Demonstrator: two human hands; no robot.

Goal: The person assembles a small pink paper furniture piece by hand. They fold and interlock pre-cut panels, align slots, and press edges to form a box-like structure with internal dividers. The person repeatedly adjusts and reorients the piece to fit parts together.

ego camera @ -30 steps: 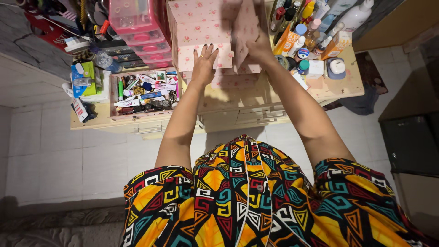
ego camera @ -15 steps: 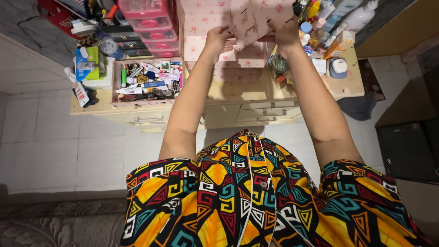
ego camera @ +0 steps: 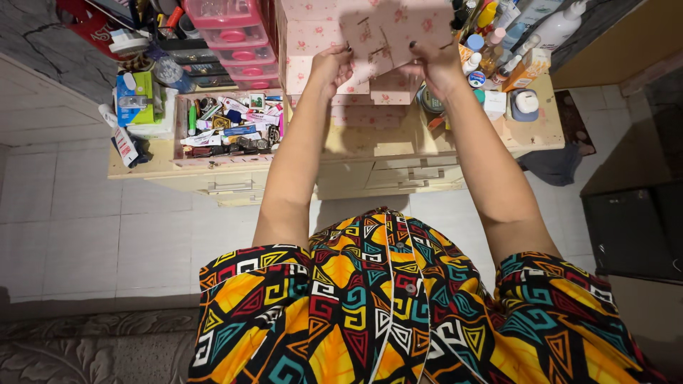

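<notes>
A pink cardboard panel [ego camera: 388, 35] with a small flower print is held up in front of a matching pink flowered box [ego camera: 313, 35] on the wooden table [ego camera: 370, 135]. My left hand [ego camera: 331, 64] grips the panel's lower left edge. My right hand [ego camera: 434, 67] grips its lower right edge. Both arms reach forward over my lap, which is covered by a bright patterned garment [ego camera: 398, 313].
A tray of small cluttered items [ego camera: 228, 131] sits left of the box. Pink plastic drawers [ego camera: 231, 39] stand behind it. Bottles and jars [ego camera: 512, 35] crowd the table's right side. A dark cloth [ego camera: 548, 163] lies on the tiled floor.
Both hands have shifted on the pink panel to grip its lower edge, with the left hand closing on it. The view has tilted slightly downward.
</notes>
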